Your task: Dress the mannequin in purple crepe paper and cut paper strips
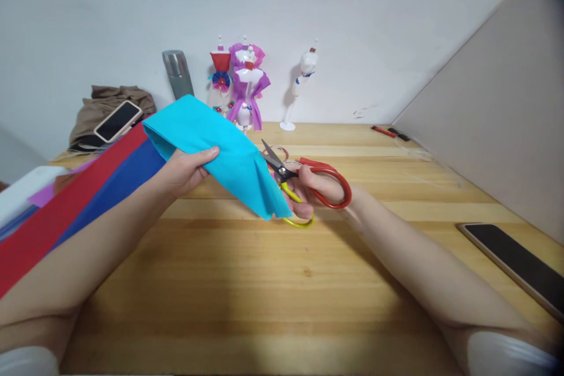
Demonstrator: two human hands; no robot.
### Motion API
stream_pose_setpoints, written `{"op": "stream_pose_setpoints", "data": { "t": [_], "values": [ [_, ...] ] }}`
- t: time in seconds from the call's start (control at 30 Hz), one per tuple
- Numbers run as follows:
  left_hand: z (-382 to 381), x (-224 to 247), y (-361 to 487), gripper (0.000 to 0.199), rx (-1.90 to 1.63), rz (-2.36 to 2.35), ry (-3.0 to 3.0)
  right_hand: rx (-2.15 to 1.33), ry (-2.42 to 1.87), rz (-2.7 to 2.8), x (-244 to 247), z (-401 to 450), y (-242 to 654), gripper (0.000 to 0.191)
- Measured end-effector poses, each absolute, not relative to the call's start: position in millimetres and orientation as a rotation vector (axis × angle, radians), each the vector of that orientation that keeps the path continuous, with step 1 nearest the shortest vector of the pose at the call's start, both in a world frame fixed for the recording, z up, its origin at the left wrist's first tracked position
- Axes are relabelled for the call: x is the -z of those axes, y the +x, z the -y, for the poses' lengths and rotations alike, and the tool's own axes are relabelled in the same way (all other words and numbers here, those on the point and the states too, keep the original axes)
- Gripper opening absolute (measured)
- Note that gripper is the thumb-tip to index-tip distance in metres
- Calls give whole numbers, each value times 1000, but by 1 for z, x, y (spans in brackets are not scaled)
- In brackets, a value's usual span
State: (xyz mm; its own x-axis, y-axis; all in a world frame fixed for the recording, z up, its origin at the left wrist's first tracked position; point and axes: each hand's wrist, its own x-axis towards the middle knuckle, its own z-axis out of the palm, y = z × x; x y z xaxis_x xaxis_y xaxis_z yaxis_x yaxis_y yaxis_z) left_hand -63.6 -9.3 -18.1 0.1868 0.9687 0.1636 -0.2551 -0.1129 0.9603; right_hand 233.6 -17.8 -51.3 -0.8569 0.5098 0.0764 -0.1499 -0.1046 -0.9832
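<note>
My left hand grips a folded turquoise sheet, thumb on top; whether it is paper or thin fabric I cannot tell. My right hand holds scissors with dark blades, one red handle loop and one yellow. The blades stand apart at the sheet's right edge, where a cut flap hangs down near the yellow loop. The lower blade is partly hidden by the sheet. Both hands are above the wooden table.
Several small white mannequins, most dressed in coloured pieces, stand by the wall. A flask, brown cloth and a phone are back left. Red and blue sheets lie left. Another phone and a marker lie right.
</note>
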Motion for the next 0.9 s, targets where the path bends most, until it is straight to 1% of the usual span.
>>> {"op": "stream_pose_setpoints", "data": {
  "t": [0.1,0.2,0.3,0.43,0.6,0.9],
  "values": [
    [10,17,-64,79,-1249,-811,1221,-2009,-262,1724,50,22,227,65],
    [11,17,-64,78,-1226,-820,1228,-1954,-196,1767,48,26,219,70],
    [11,17,-64,83,-1221,-813,1251,-1897,-123,1743,46,31,213,73],
    [12,17,-64,86,-1231,-831,1264,-1896,-150,1682,43,36,208,69],
    [12,16,-64,89,-1214,-854,1263,-1918,-199,1716,45,34,209,74],
    [16,14,-61,92,-1244,-836,1204,-1813,-150,1758,55,27,209,77]
  ]
}}
